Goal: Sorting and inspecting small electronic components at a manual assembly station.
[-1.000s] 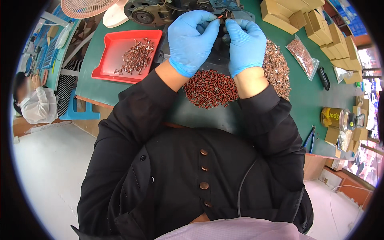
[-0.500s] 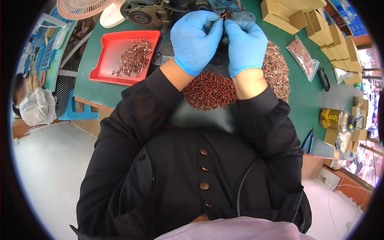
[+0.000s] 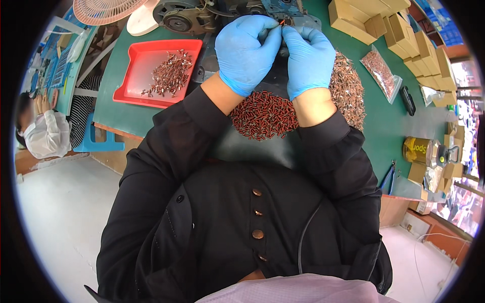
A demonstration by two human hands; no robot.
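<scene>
While the person's black sleeves are reaching up from the lower edge, a heap of small dark red parts point(image 3: 263, 115) is lying nearest on the green table point(image 3: 399, 126), between the two forearms. Just beyond it, the left hand point(image 3: 246, 51) in a blue glove is curling closed, its fingertips point(image 3: 275, 31) pinching a tiny red part point(image 3: 281, 22) from the left. The right hand point(image 3: 309, 56), also gloved in blue, is closing on the same tiny part from the right, so both hands are meeting at it, right in front of a grey machine point(image 3: 283, 7). To the right of the wrists a second pile of brown and silver pieces point(image 3: 348, 88) is spreading across the table. To the left, a red tray point(image 3: 136, 76) is holding a scatter of similar pieces. Farther right, a clear bag of parts point(image 3: 381, 70) is lying beside stacked cardboard boxes point(image 3: 389, 20).
</scene>
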